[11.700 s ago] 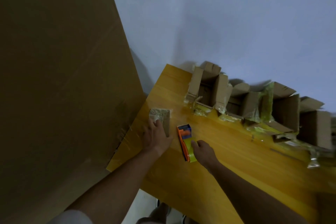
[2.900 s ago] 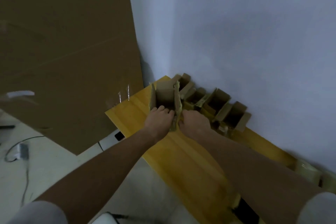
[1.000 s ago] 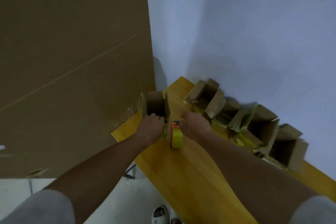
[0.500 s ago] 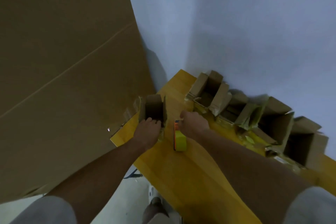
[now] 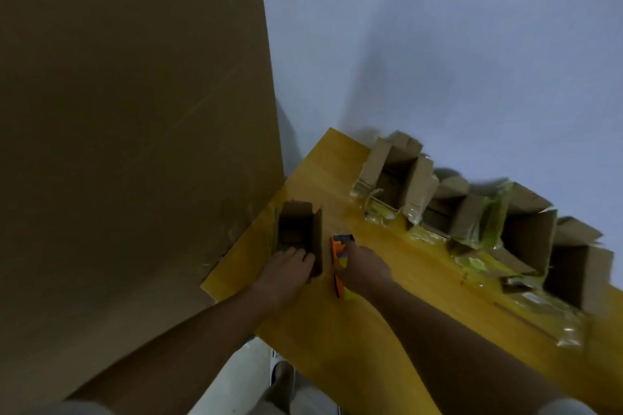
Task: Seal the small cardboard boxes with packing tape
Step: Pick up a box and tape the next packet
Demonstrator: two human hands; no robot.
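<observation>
L hand (image 5: 289, 267) holds open small box (image 5: 298, 232) w/ curled fingers; R hand (image 5: 365, 268) grips orange tape dispenser (image 5: 338, 258) beside it

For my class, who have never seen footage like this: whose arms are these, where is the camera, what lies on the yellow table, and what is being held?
There is no machine here. One wide-angle camera sits on a person's head and looks down at their two bare arms, so the scene bends at the edges.

The left hand grips the near side of a small open brown cardboard box standing on the yellow wooden table. The right hand holds an orange and yellow tape dispenser just beside that box.

Along the pale wall stands a row of further open cardboard boxes, with crumpled clear tape around their bases. A large brown cardboard sheet leans at the left. No tape is visible across the near box's open top.
</observation>
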